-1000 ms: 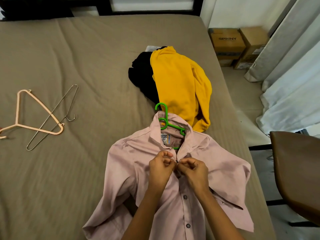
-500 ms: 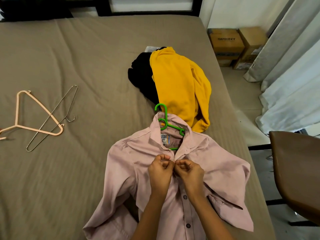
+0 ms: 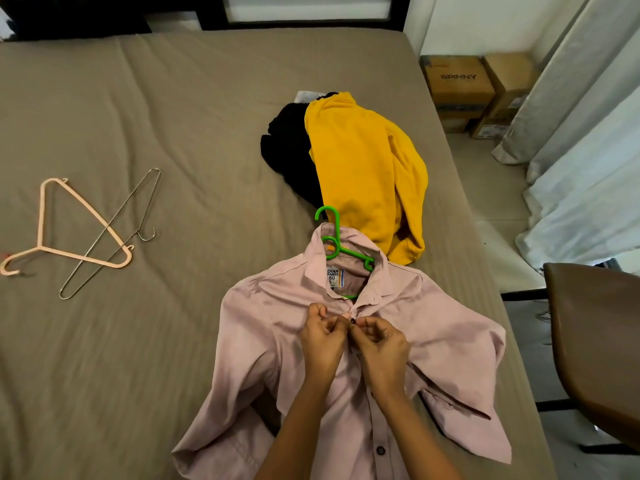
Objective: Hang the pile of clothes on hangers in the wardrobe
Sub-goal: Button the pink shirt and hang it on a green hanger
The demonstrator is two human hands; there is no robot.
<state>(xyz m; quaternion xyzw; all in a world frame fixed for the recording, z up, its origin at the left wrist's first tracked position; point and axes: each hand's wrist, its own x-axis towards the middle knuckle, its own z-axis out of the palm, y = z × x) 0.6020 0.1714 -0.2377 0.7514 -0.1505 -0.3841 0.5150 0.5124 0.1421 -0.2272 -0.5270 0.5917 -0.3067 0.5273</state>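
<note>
A pale pink shirt (image 3: 446, 344) lies front-up on the bed with a green hanger (image 3: 337, 242) inside its collar, the hook sticking out above. My left hand (image 3: 323, 336) and my right hand (image 3: 382, 344) meet at the shirt's front just below the collar, each pinching one edge of the placket around a dark button. Beyond the collar lies a yellow garment (image 3: 363, 174) on top of a black one (image 3: 289, 150).
A peach plastic hanger (image 3: 71, 252) and a wire hanger (image 3: 114, 226) lie crossed on the olive-brown bed (image 3: 173, 116) at left. Cardboard boxes (image 3: 460, 88) and white curtains (image 3: 585, 161) stand at right; a brown chair (image 3: 599, 341) sits beside the bed.
Both hands have stayed at the top of the placket, shifting only slightly while working the button. The shirt and hanger lie as before.
</note>
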